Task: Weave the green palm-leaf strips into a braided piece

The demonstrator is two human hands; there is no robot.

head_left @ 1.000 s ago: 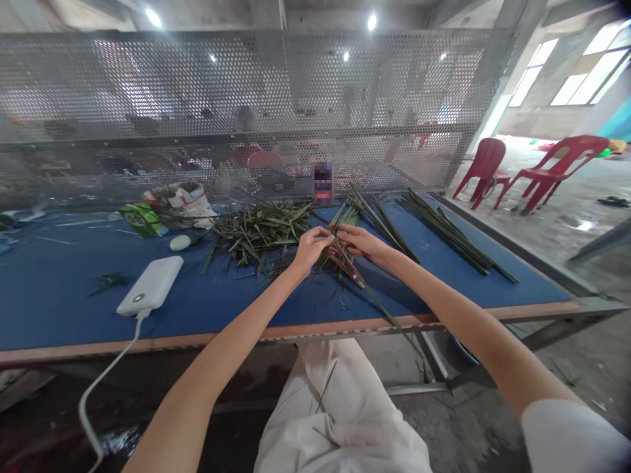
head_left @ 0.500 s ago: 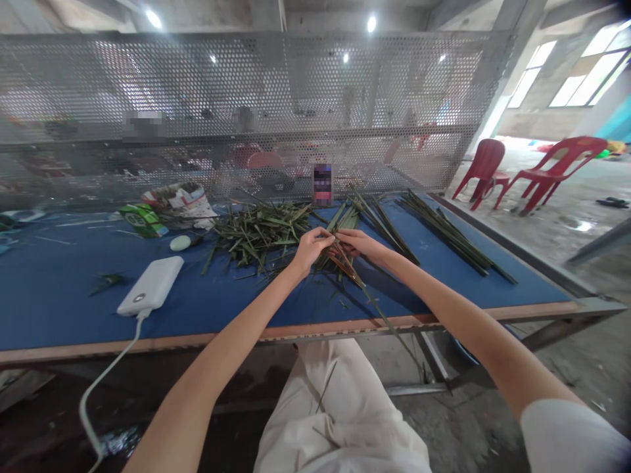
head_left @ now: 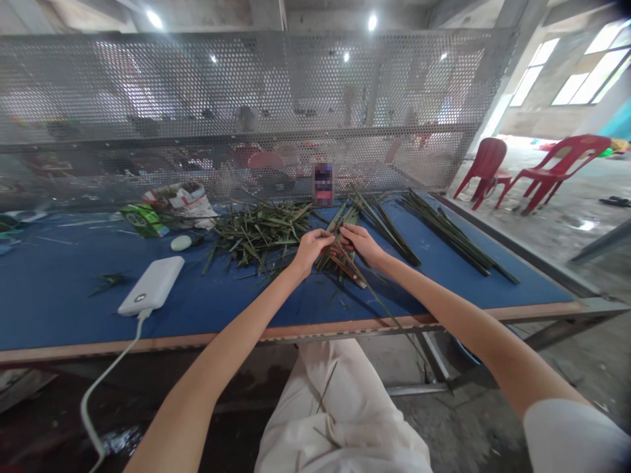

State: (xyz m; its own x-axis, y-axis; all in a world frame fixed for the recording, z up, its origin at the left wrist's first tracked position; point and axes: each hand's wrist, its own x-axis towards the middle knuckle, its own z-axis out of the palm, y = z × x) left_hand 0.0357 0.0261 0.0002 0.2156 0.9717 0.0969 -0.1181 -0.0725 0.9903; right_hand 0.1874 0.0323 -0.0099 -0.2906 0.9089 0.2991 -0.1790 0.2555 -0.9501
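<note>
1. Grip narrow on both sides: left hand (head_left: 310,249) and right hand (head_left: 363,244) pinch thin leaf strips (head_left: 378,300) at their upper end; exact hold partly hidden by fingers.
2. Change: right fingers, stretched toward the left fingertips half a second ago, are now more curled and a little farther off. Left hand hardly moved. Reads as a small adjustment, the left steadying the work.
3. Clock centred on hands, 12 away from the person. Strips trail to 5 o'clock, over the edge of the table (head_left: 221,299).
4. Brownish tool (head_left: 351,272), kind unclear, close by at 5.
5. Leaf pile (head_left: 263,230) at 10; long leaf bundle (head_left: 456,242) at 3; white power bank (head_left: 152,286) at 8.
</note>
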